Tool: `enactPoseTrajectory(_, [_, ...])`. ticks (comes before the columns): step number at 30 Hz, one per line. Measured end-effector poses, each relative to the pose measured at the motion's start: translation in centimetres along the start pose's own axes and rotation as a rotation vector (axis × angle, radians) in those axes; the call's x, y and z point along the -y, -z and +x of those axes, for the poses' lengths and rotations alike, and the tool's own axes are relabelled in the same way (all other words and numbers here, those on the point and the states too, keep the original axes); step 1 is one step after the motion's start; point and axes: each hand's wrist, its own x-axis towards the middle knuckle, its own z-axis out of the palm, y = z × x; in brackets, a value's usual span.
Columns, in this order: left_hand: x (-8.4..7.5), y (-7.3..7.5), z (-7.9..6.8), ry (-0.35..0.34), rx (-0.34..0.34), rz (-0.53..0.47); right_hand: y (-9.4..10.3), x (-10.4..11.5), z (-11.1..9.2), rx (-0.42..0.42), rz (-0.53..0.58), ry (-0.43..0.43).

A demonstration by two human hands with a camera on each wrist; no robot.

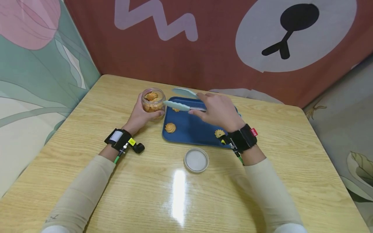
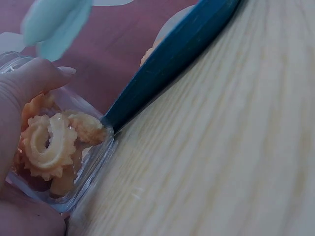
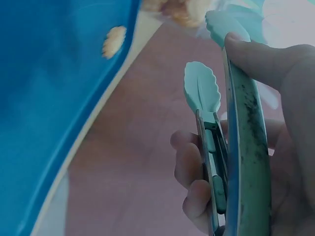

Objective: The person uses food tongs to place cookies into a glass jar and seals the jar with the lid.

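My left hand grips a clear jar standing at the tray's left edge. Several ridged cookies fill the jar. My right hand holds a pair of tongs with pale teal tips, thumb on one arm and fingers round the other. The tong arms are spread with nothing between the tips. In the head view the nearer tip is close to the jar's rim. A blue tray lies under the tongs. On it are a swirled cookie and another cookie beside the right wrist.
A round lid lies on the wooden table in front of the tray. A third cookie is partly hidden behind the near tong tip. Behind the table's far edge hangs a reddish-brown printed cloth.
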Motion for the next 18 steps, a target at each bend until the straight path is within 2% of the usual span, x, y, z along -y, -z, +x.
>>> enactPoseTrajectory(5, [-0.3,-0.2,-0.1,0.012,0.005,0.009,-0.8,-2.2,-2.0,0.031,0.019,-0.075])
enactPoseTrajectory(12, [-3.0,-0.6,-1.2,0.052,0.024,-0.006,-1.6,-6.5,-5.1,0.083,0.033,-0.19])
enactPoseTrajectory(18, [-2.9,-0.6,-1.3,0.048,0.019,-0.007,-1.9,-9.0,-7.5,0.136,0.046,-0.266])
